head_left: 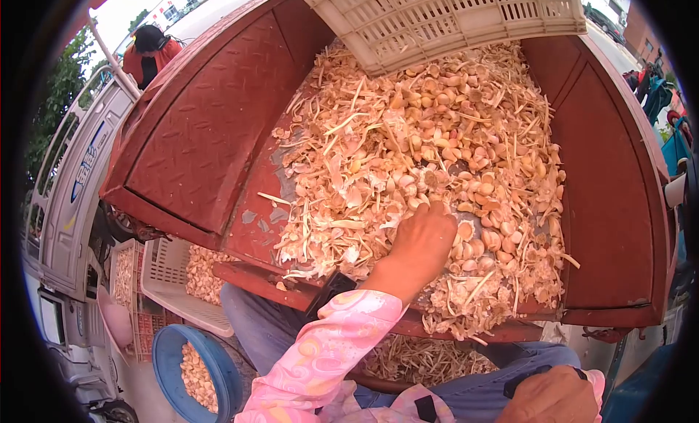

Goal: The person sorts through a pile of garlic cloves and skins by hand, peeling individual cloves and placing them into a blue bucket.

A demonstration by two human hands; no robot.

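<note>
A wide heap of garlic cloves (489,241) mixed with dry skins and stalks (338,157) covers the floor of a red metal truck bed (251,237). My left hand (419,241), in a pink patterned sleeve, reaches into the near middle of the heap. Its fingers are bent down and pressed among cloves and skins; their tips are hidden, so what they pinch cannot be seen. Down at the lower right, my right hand (550,397) rests by my thigh with curled fingers, mostly hidden under the knuckles, close to a dark patch of cloth.
A cream plastic crate (451,26) is tilted over the heap's far end. Below left are a blue tub (164,343) and a white crate (164,277), both holding cloves. Red side walls (604,183) flank the bed. A person (149,55) is beyond, near a grey vehicle (69,204).
</note>
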